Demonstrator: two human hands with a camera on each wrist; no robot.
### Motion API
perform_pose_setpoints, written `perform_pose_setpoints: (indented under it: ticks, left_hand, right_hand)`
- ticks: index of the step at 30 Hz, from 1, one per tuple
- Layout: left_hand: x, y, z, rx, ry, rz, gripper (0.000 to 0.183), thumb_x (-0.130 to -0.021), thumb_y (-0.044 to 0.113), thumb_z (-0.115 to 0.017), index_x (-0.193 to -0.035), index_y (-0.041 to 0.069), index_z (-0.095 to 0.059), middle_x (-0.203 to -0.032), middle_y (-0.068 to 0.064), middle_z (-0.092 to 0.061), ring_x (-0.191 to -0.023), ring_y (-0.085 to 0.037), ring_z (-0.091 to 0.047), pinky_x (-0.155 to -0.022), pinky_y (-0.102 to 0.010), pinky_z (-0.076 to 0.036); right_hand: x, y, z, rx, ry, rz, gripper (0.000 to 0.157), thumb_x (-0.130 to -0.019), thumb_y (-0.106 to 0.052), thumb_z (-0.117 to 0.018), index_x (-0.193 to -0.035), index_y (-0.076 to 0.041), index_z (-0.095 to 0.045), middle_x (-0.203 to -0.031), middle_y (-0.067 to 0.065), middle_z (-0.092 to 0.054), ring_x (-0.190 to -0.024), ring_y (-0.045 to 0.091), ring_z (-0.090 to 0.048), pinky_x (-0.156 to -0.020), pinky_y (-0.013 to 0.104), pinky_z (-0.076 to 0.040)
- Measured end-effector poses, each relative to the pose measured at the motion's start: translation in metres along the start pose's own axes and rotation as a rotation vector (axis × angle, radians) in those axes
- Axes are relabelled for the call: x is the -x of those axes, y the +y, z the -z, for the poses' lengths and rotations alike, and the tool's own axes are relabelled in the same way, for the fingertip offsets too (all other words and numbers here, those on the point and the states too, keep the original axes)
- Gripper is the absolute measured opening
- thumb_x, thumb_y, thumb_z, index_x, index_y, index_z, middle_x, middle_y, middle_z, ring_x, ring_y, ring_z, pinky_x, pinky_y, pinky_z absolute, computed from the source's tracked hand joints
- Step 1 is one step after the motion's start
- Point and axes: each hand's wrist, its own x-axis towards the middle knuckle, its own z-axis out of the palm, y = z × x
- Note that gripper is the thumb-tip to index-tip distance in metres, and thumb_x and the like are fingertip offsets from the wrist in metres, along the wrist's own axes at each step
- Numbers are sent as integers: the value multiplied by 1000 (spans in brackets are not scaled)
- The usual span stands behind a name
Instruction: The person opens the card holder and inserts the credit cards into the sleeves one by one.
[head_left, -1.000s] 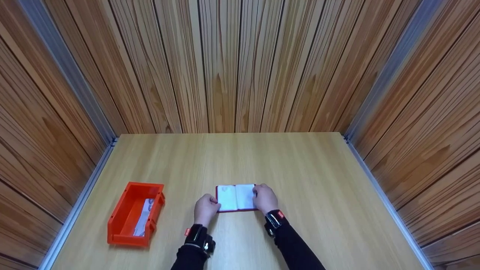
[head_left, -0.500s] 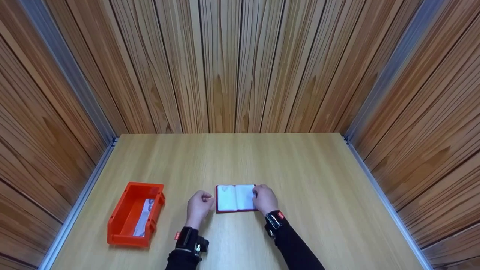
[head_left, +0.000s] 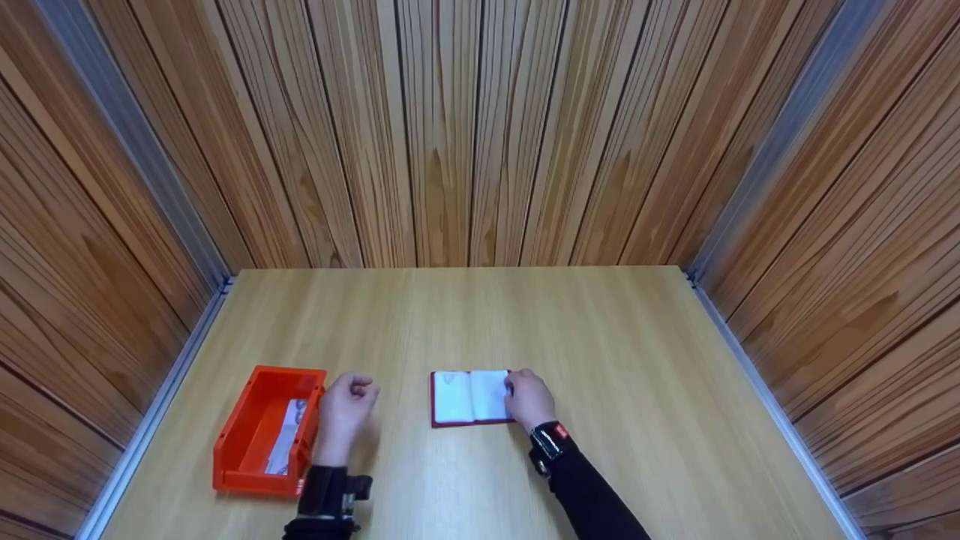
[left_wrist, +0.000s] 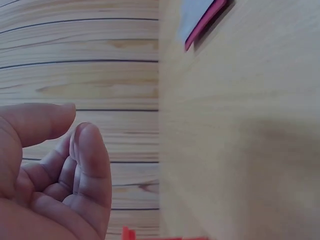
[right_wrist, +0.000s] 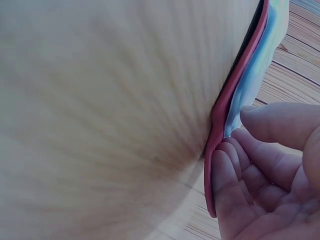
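A small red-covered notebook [head_left: 453, 397] lies spread on the table, white pages up, with a faint mark on its left page. My right hand [head_left: 531, 399] is at its right edge. In the right wrist view, the thumb and curled fingers pinch the page edges beside the red cover [right_wrist: 235, 95]. My left hand [head_left: 346, 412] is above the table beside the right wall of an orange-red bin [head_left: 247, 427]. Its fingers [left_wrist: 92, 150] are loosely curled, with a gap to the thumb and nothing held. A pale printed paper strip [head_left: 286, 439] lies inside the bin.
The light wooden table [head_left: 600, 330] is bounded by plank walls at the back [head_left: 442, 135] and both sides. Metal rails [head_left: 780, 420] run along its left and right edges.
My left hand has let go of the notebook's left edge and moved left to the bin's side. The right hand stays at the notebook's right edge.
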Motion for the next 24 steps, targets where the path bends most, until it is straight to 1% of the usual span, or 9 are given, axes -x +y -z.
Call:
perform_pose_setpoints:
  ticks: [3, 7, 10, 14, 17, 20, 24]
  left_hand:
    - [1, -1, 13, -19, -8, -11, 22, -92, 7, -66, -111, -4, -64, -94, -12, -65, -83, -25, -59, -77, -37, -51]
    - [3, -5, 27, -99, 29, -117, 17, -88, 3, -68, -103, -5, -66, -87, -11, -66, -79, -26, -61, -73, -37, -52]
    - [6, -8, 38, -137, 45, -154, 16, -86, 0, -69, -100, -6, -66, -85, -11, -66, -78, -26, -61, -72, -37, -53]
    - [8, -10, 54, -132, 4, -101, 19, -89, 2, -67, -107, -5, -63, -92, -12, -65, -84, -26, -60, -78, -40, -53]
    - [9, -10, 65, -139, -20, -59, 19, -92, 5, -66, -109, -2, -62, -96, -12, -65, -85, -26, -59, -79, -39, -52]
    - [10, -11, 74, -158, -22, -36, 19, -92, 7, -66, -109, -1, -61, -95, -12, -64, -85, -26, -58, -77, -36, -51]
    - [14, -13, 86, -181, -15, -25, 21, -94, 9, -65, -111, -1, -61, -98, -13, -64, -87, -26, -56, -78, -36, -49]
  right_hand:
    - [0, 0, -1, 3, 9, 7, 19, -75, -1, -74, -94, 1, -70, -88, 12, -63, -81, 31, -62, -74, 44, -51]
    - [0, 0, -1, 1, 20, 15, 17, -74, 1, -73, -91, 1, -71, -86, 11, -62, -79, 30, -62, -72, 43, -51]
    - [1, -1, -1, -3, 12, 13, 18, -74, 0, -73, -92, 1, -71, -86, 11, -62, -79, 30, -63, -71, 43, -51]
    - [0, -1, 0, 6, -3, 0, 20, -76, -1, -73, -96, 1, -71, -90, 12, -63, -83, 31, -63, -75, 44, -51]
    - [-1, -1, 0, 11, -12, -11, 20, -77, -2, -73, -97, 1, -71, -92, 13, -64, -84, 31, -63, -76, 44, -51]
    - [0, 0, -1, 11, -10, -11, 20, -77, -2, -74, -96, 1, -71, -91, 12, -64, -84, 31, -63, -75, 44, -52]
    - [0, 0, -2, 12, 4, 1, 20, -76, -2, -74, -96, 1, -71, -90, 12, -64, -83, 31, -63, -75, 44, -52]
